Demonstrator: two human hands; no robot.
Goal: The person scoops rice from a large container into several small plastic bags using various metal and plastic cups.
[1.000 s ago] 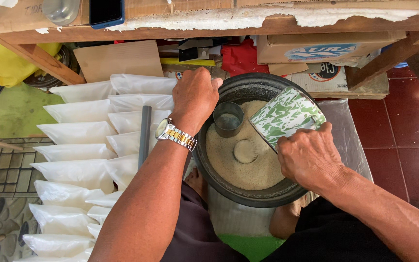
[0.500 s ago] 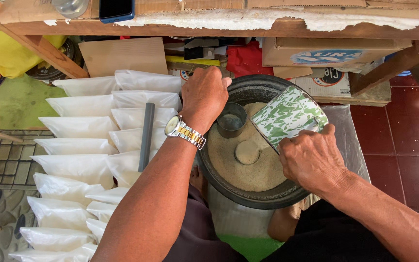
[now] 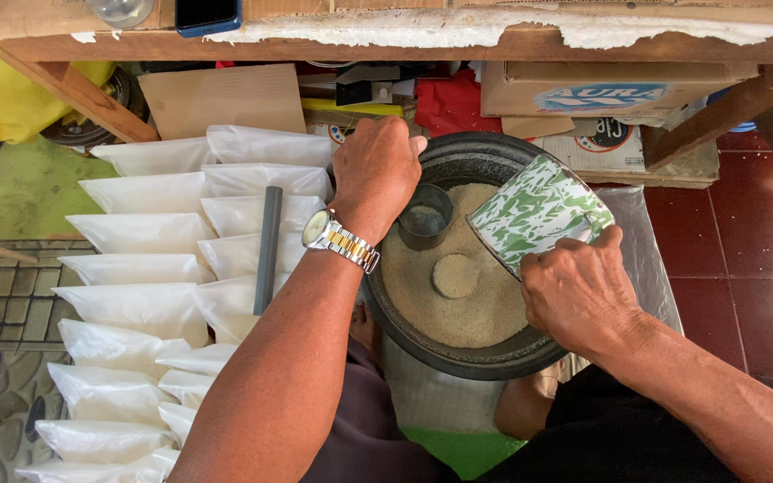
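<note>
Rows of filled white plastic bags, overlapping, left of the basin, grey bar lying across. Wide dark basin heaped with beige grain, small round dent at centre. Green-and-white mottled enamel mug tilted over the grain, clasped by right hand. Left hand curled over basin rim beside small dark cup sunk in grain.

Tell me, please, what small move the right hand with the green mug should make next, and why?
Probably dip the green mug into the grain. The right hand holds it tilted over the dark basin, its mouth facing the grain, while the left hand steadies the rim.
</note>
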